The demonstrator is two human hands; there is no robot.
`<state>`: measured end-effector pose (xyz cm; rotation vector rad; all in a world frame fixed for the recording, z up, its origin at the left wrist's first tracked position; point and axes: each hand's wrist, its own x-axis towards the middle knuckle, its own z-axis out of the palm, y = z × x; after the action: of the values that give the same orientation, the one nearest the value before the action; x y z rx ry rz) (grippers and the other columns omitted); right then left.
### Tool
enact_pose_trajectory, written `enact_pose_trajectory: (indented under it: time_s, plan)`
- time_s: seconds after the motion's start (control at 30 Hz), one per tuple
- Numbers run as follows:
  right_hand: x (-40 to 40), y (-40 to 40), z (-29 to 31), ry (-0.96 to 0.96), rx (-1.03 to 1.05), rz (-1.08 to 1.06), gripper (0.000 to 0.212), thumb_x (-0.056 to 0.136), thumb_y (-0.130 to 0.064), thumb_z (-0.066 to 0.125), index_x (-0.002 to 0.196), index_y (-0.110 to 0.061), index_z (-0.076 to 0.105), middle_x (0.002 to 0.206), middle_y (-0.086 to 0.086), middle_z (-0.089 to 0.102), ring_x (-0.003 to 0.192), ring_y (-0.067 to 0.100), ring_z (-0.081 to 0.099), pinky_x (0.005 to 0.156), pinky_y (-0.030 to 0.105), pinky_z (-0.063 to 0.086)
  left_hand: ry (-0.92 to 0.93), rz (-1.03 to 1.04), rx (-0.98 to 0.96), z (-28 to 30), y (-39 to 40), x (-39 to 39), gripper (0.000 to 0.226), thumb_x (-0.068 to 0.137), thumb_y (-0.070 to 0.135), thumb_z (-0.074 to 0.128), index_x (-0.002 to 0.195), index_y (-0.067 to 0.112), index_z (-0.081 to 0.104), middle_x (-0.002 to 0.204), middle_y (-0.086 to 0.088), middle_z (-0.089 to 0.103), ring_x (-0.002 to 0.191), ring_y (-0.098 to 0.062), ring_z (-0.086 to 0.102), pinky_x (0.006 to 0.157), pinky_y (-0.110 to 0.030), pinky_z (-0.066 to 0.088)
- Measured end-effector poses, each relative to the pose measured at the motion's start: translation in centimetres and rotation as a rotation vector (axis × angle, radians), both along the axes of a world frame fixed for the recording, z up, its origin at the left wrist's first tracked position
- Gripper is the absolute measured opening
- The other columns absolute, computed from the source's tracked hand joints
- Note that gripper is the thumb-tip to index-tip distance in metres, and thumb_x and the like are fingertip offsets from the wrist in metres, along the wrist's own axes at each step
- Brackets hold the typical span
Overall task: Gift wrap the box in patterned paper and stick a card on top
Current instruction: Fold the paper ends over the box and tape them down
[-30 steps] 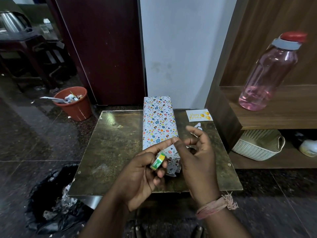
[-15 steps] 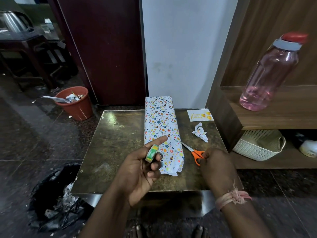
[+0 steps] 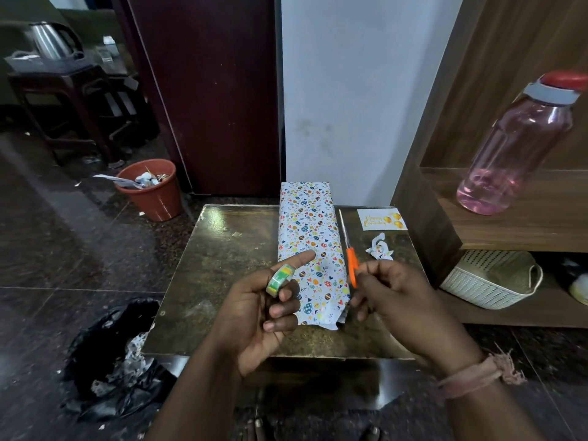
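While my left hand (image 3: 254,316) pinches the tape roll (image 3: 279,279) with its forefinger straight, my right hand (image 3: 394,300) grips the orange scissors (image 3: 350,265) upright, and between them, reaching beyond both hands, the wrapped box (image 3: 310,246) lies on the table (image 3: 222,265), the card (image 3: 381,219) farther right.

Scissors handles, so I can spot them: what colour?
Orange, on the scissors the right hand holds; head view.

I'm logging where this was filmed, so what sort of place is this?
Probably a room in a home, not a workshop: a low table on a polished stone floor, a kettle on a stool, a pink water bottle on a wooden shelf, and a waste bin.
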<state>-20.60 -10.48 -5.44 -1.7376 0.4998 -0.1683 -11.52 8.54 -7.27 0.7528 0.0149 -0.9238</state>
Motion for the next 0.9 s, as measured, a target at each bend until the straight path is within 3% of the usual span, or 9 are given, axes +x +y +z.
enact_pose_trajectory:
  time_s: [0.07, 0.17, 0.3, 0.37, 0.47, 0.7, 0.8, 0.9]
  plan:
    - [-0.1, 0.4, 0.5, -0.036, 0.267, 0.054, 0.018, 0.101, -0.008, 0.054, 0.092, 0.0, 0.068, 0.074, 0.02, 0.065, 0.053, 0.024, 0.054, 0.049, 0.028, 0.045, 0.009, 0.001, -0.012, -0.1, 0.1, 0.1, 0.055, 0.086, 0.011, 0.039, 0.133, 0.003, 0.066, 0.065, 0.002, 0.037, 0.044, -0.003, 0.029, 0.037, -0.015, 0.016]
    - [-0.5, 0.6, 1.0, 0.015, 0.492, 0.145, 0.022, 0.099, 0.0, 0.05, 0.093, 0.005, 0.071, 0.083, 0.017, 0.066, 0.053, 0.015, 0.053, 0.041, 0.022, 0.043, 0.018, 0.006, -0.023, -0.2, 0.1, 0.2, 0.056, 0.085, 0.011, 0.04, 0.135, 0.003, 0.064, 0.066, 0.002, 0.036, 0.045, -0.003, 0.029, 0.037, -0.015, 0.018]
    - [-1.2, 0.2, 1.1, 0.191, 0.62, 0.355, 0.011, 0.089, -0.014, 0.07, 0.085, -0.003, 0.072, 0.08, 0.012, 0.062, 0.05, 0.01, 0.054, 0.035, 0.019, 0.04, 0.035, -0.003, -0.059, -0.4, 0.2, 0.3, 0.056, 0.082, 0.01, 0.045, 0.133, 0.001, 0.065, 0.066, 0.002, 0.037, 0.046, -0.003, 0.03, 0.036, -0.014, 0.02]
    - [-1.4, 0.0, 1.0, 0.234, 0.696, 0.453, 0.019, 0.081, -0.021, 0.078, 0.086, -0.003, 0.072, 0.081, 0.014, 0.062, 0.049, 0.011, 0.056, 0.033, 0.019, 0.041, 0.02, -0.025, -0.102, -0.6, 0.3, 0.4, 0.06, 0.077, 0.009, 0.056, 0.136, 0.001, 0.063, 0.066, 0.003, 0.039, 0.046, -0.003, 0.032, 0.036, -0.014, 0.024]
    - [-1.4, 0.2, 0.4, 0.265, 0.741, 0.563, 0.03, 0.081, -0.026, 0.08, 0.093, -0.001, 0.069, 0.085, 0.016, 0.061, 0.05, 0.012, 0.057, 0.033, 0.019, 0.042, 0.008, -0.067, -0.149, -0.8, 0.4, 0.5, 0.068, 0.072, 0.011, 0.068, 0.138, -0.001, 0.06, 0.068, 0.003, 0.04, 0.048, -0.003, 0.033, 0.036, -0.014, 0.026]
    - [-1.0, 1.1, -0.5, 0.296, 0.727, 0.643, 0.028, 0.088, -0.029, 0.075, 0.095, -0.003, 0.069, 0.087, 0.014, 0.061, 0.05, 0.011, 0.057, 0.034, 0.018, 0.041, 0.043, -0.051, -0.134, -1.0, 0.5, 0.6, 0.056, 0.083, 0.012, 0.054, 0.136, -0.004, 0.06, 0.067, 0.002, 0.04, 0.047, -0.003, 0.034, 0.036, -0.014, 0.026]
    - [-0.9, 1.2, -0.6, 0.292, 0.731, 0.647, 0.027, 0.09, -0.027, 0.072, 0.097, -0.002, 0.068, 0.086, 0.014, 0.062, 0.05, 0.011, 0.057, 0.034, 0.018, 0.041, 0.048, -0.076, -0.169, -0.8, 0.5, 0.6, 0.067, 0.074, 0.011, 0.069, 0.139, -0.004, 0.058, 0.068, 0.002, 0.041, 0.048, -0.003, 0.034, 0.036, -0.014, 0.029]
    - [-0.8, 1.3, -0.6, 0.28, 0.747, 0.658, 0.029, 0.089, -0.028, 0.074, 0.097, -0.001, 0.068, 0.087, 0.015, 0.062, 0.05, 0.011, 0.057, 0.034, 0.018, 0.04, 0.079, -0.047, -0.131, -0.8, 0.3, 0.5, 0.057, 0.083, 0.01, 0.049, 0.136, -0.005, 0.059, 0.067, 0.002, 0.038, 0.047, -0.002, 0.031, 0.035, -0.013, 0.025]
